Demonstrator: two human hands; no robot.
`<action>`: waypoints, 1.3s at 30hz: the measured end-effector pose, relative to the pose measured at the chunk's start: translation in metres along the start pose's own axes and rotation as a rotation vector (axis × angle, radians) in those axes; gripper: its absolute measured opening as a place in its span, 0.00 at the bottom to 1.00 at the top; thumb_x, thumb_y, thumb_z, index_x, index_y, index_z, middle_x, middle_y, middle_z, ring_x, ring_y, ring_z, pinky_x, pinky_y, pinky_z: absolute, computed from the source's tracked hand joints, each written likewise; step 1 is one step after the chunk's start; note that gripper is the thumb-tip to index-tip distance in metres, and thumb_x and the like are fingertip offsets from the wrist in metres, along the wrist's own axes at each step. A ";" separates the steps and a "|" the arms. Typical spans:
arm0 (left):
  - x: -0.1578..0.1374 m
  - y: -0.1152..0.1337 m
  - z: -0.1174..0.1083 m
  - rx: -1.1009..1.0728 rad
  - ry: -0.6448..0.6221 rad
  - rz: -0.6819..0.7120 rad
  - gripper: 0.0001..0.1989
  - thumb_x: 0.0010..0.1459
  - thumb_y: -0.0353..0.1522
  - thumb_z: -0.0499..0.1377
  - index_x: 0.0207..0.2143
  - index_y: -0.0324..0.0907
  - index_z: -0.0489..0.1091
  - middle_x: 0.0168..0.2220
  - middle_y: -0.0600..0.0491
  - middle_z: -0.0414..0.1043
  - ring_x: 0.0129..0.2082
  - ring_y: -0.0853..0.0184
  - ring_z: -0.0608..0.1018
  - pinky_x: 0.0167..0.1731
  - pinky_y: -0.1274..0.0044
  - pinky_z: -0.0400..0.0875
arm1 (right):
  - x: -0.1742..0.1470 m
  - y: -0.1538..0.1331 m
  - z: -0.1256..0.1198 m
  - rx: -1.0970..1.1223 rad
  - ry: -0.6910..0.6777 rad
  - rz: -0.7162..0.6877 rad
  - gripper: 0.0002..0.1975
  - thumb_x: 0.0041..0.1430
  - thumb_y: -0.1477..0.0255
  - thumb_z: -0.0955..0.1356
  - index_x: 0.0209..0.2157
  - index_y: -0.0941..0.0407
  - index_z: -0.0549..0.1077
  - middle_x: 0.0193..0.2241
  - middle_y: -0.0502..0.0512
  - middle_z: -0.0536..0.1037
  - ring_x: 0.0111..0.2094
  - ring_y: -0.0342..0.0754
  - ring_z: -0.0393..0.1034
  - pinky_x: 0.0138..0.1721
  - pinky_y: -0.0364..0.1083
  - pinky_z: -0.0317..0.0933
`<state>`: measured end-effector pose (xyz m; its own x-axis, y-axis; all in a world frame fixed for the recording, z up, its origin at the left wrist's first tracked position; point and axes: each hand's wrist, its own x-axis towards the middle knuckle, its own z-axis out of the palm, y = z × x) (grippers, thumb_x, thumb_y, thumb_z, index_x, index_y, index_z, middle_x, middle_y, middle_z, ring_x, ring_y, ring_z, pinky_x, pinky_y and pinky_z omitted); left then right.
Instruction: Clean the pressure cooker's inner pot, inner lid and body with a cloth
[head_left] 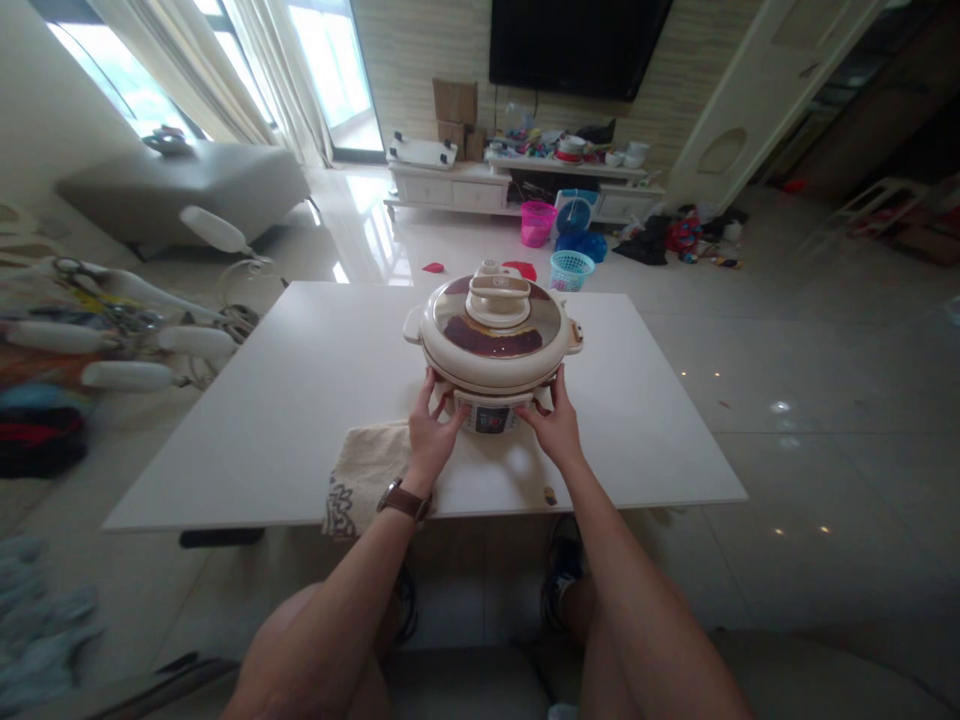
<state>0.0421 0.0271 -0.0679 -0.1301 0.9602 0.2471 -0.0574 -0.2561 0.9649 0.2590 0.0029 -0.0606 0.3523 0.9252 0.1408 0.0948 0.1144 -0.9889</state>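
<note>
A cream electric pressure cooker [495, 372] stands upright on the white table [270, 400], its lid [499, 340] on and the front control panel [493, 419] facing me. My left hand [433, 430] grips the left side of the cooker's body below the lid rim, thumb near the panel. On the opposite side my right hand [553, 425] holds it the same way. Parts of the fingertips are hidden behind the body. Beside my left wrist, which wears a brown-strapped watch [405, 499], a beige cloth [369, 470] with a dark pattern lies over the table's front edge.
A small dark item [550, 496] lies near the front edge. White lamp arms [195, 340] and clutter stand left of the table. Beyond it are a blue basket [571, 268], a pink basket [538, 224] and a white TV cabinet [457, 190].
</note>
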 end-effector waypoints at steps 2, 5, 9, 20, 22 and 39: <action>0.000 0.001 0.000 -0.001 0.005 -0.002 0.46 0.53 0.35 0.75 0.72 0.46 0.62 0.74 0.42 0.59 0.74 0.49 0.63 0.69 0.60 0.68 | 0.000 0.000 0.001 0.004 0.009 0.004 0.68 0.42 0.59 0.82 0.78 0.48 0.45 0.75 0.62 0.57 0.75 0.61 0.55 0.65 0.63 0.65; 0.001 0.001 0.000 -0.003 0.007 -0.008 0.46 0.52 0.36 0.75 0.71 0.47 0.63 0.74 0.43 0.60 0.74 0.49 0.64 0.69 0.59 0.68 | -0.001 0.000 0.003 0.009 0.024 0.006 0.68 0.42 0.59 0.82 0.78 0.49 0.45 0.74 0.63 0.61 0.74 0.61 0.56 0.65 0.62 0.66; 0.002 0.001 0.001 -0.013 -0.006 -0.022 0.47 0.52 0.38 0.75 0.72 0.49 0.62 0.74 0.44 0.59 0.74 0.49 0.63 0.68 0.59 0.69 | -0.005 -0.002 0.006 -0.031 0.063 0.010 0.63 0.45 0.61 0.81 0.77 0.51 0.49 0.73 0.63 0.62 0.72 0.61 0.61 0.65 0.62 0.66; 0.007 -0.004 0.001 -0.035 -0.012 -0.032 0.48 0.52 0.37 0.75 0.72 0.48 0.60 0.72 0.41 0.61 0.75 0.48 0.61 0.66 0.58 0.71 | -0.004 0.000 0.003 -0.045 0.039 0.030 0.65 0.45 0.60 0.81 0.77 0.51 0.46 0.71 0.60 0.67 0.70 0.62 0.64 0.62 0.61 0.71; 0.007 -0.005 0.001 -0.034 -0.008 -0.029 0.48 0.51 0.37 0.75 0.71 0.49 0.60 0.72 0.41 0.61 0.75 0.48 0.61 0.66 0.57 0.71 | -0.003 0.001 0.001 -0.054 0.022 0.034 0.66 0.44 0.60 0.81 0.78 0.50 0.45 0.71 0.60 0.67 0.70 0.63 0.63 0.60 0.62 0.72; 0.009 0.003 -0.003 -0.058 -0.022 -0.057 0.44 0.50 0.35 0.76 0.68 0.46 0.67 0.73 0.42 0.61 0.74 0.46 0.62 0.66 0.57 0.72 | -0.004 -0.001 0.001 -0.105 0.033 0.002 0.64 0.46 0.62 0.80 0.78 0.52 0.46 0.66 0.61 0.73 0.66 0.63 0.70 0.58 0.60 0.74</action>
<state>0.0377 0.0344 -0.0627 -0.1034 0.9754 0.1945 -0.1219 -0.2065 0.9708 0.2570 -0.0002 -0.0600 0.3824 0.9129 0.1425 0.1910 0.0728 -0.9789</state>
